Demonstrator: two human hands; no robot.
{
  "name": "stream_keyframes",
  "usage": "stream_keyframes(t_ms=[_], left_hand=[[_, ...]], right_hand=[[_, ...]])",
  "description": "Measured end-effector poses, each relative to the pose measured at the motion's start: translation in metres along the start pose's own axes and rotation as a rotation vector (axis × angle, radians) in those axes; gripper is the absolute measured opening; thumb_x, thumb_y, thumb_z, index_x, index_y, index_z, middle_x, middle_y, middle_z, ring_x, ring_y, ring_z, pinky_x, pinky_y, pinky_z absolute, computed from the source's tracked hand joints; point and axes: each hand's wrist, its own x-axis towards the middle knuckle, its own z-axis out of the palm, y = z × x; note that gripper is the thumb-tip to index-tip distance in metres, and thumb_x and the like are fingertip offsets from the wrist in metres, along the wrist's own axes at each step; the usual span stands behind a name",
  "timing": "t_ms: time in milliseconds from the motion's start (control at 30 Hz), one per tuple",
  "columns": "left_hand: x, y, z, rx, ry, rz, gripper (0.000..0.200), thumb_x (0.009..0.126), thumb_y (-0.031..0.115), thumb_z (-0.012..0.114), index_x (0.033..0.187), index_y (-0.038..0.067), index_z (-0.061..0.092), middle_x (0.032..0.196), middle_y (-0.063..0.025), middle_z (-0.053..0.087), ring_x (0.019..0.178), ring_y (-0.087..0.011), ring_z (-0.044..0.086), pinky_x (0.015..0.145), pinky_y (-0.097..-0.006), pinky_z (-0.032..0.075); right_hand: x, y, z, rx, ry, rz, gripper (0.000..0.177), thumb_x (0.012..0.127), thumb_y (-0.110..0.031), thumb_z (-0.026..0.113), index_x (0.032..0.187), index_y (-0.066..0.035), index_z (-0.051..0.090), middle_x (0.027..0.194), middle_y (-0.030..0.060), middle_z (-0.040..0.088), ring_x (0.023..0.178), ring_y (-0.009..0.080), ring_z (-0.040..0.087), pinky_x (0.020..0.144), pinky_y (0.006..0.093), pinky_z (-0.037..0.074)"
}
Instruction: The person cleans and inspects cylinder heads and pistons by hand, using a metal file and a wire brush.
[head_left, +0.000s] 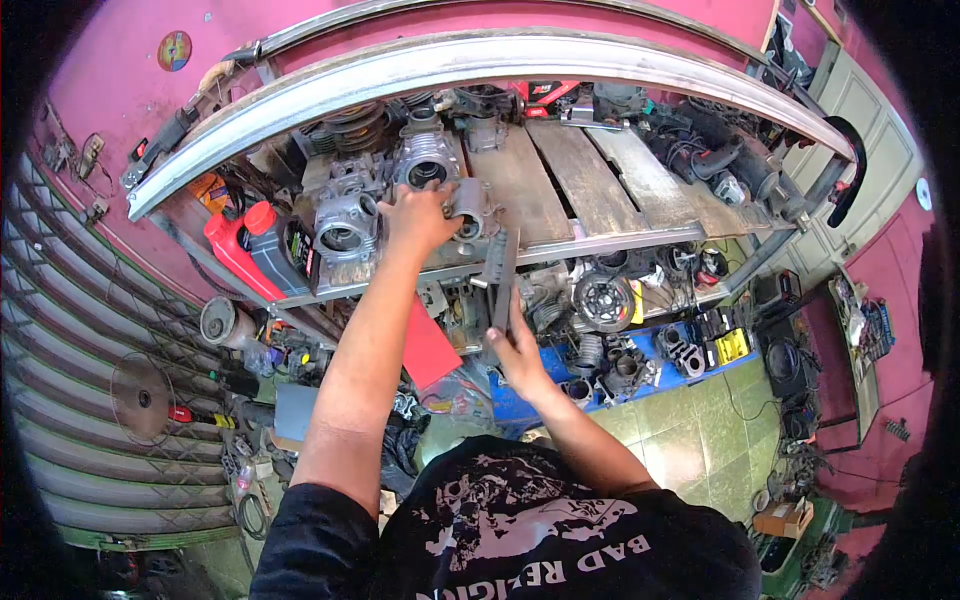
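Observation:
My left hand [418,222] reaches over the shelf with its fingers spread, resting on or just above the metal engine parts. Under and beside its fingers are a grey engine casting [428,150] with a round bore and a smaller cylinder part [470,205]. Another casting [345,225] with a round opening sits to its left. In front of the shelf edge, my right hand [514,350] grips a long dark flat object [508,280], held upright; what it is cannot be made out clearly.
The wooden shelf [590,180] has a metal front edge, and a metal rail [500,55] arches above it. Red-capped bottles [262,220] stand at its left. Below are a red panel [428,345], a round wheel-like part [604,300] and a blue surface [530,400] bearing metal parts.

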Motion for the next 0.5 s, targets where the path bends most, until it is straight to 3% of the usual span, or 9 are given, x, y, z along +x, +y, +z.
stream_keyframes(t_ms=[67,100,200,233,300,467,500], left_hand=[[-0.001,-0.002,0.002,-0.039,0.007,0.014,0.066,0.079,0.048,0.077,0.141,0.037,0.059,0.152,0.0075,0.053,0.137,-0.0337,0.048,0.104,-0.0784,0.03],[-0.003,-0.003,0.004,-0.039,0.001,0.014,0.066,0.079,0.048,0.077,0.141,0.037,0.059,0.152,0.0075,0.053,0.137,-0.0337,0.048,0.104,-0.0784,0.03],[-0.002,-0.004,0.005,-0.078,0.028,0.01,0.067,0.079,0.049,0.077,0.142,0.038,0.058,0.152,0.0077,0.053,0.137,-0.0332,0.048,0.104,-0.0785,0.03],[-0.002,-0.003,0.004,-0.065,0.019,-0.004,0.067,0.079,0.048,0.077,0.142,0.038,0.058,0.152,0.0078,0.053,0.138,-0.0339,0.047,0.104,-0.0783,0.03],[-0.004,-0.004,0.004,-0.054,0.005,-0.021,0.067,0.079,0.048,0.077,0.143,0.039,0.057,0.153,0.0079,0.053,0.138,-0.0346,0.047,0.104,-0.0781,0.031],[-0.003,-0.003,0.008,-0.057,0.027,-0.028,0.069,0.079,0.047,0.079,0.144,0.039,0.057,0.154,0.0066,0.052,0.137,-0.0384,0.047,0.102,-0.0779,0.032],[-0.004,-0.003,0.009,-0.061,0.027,-0.031,0.069,0.079,0.047,0.079,0.144,0.039,0.057,0.154,0.0066,0.052,0.137,-0.0384,0.047,0.102,-0.0779,0.032]], right_hand=[[0.024,0.003,-0.003,-0.003,0.108,0.035,0.078,0.101,-0.011,0.054,0.164,-0.004,0.009,0.136,0.0108,0.054,0.113,0.0192,0.054,0.1,0.0313,0.043],[0.043,0.007,-0.006,-0.061,0.157,0.034,0.076,0.101,-0.014,0.056,0.164,-0.005,0.013,0.124,0.0073,0.057,0.102,0.0165,0.053,0.093,0.0316,0.046],[0.1,0.025,-0.02,-0.139,0.17,-0.102,0.079,0.101,-0.017,0.058,0.164,-0.006,0.012,0.142,0.0172,0.056,0.123,0.0202,0.053,0.103,0.0301,0.042],[0.099,0.022,-0.023,-0.141,0.167,-0.106,0.079,0.101,-0.017,0.058,0.164,-0.006,0.012,0.142,0.0172,0.056,0.123,0.0202,0.053,0.103,0.0301,0.042],[0.087,0.013,-0.024,-0.09,0.066,0.007,0.083,0.1,-0.014,0.059,0.164,-0.004,0.007,0.158,0.0229,0.041,0.139,0.023,0.044,0.111,0.0309,0.036],[0.007,0.01,-0.012,-0.287,-0.05,-0.119,0.089,0.097,-0.006,0.058,0.164,-0.005,-0.002,0.165,0.0235,0.025,0.144,0.0238,0.037,0.114,0.0315,0.032],[0.005,0.009,-0.008,-0.343,-0.014,-0.194,0.089,0.096,-0.006,0.059,0.164,-0.005,0.001,0.157,0.0252,0.038,0.136,0.0255,0.047,0.11,0.0322,0.037]])
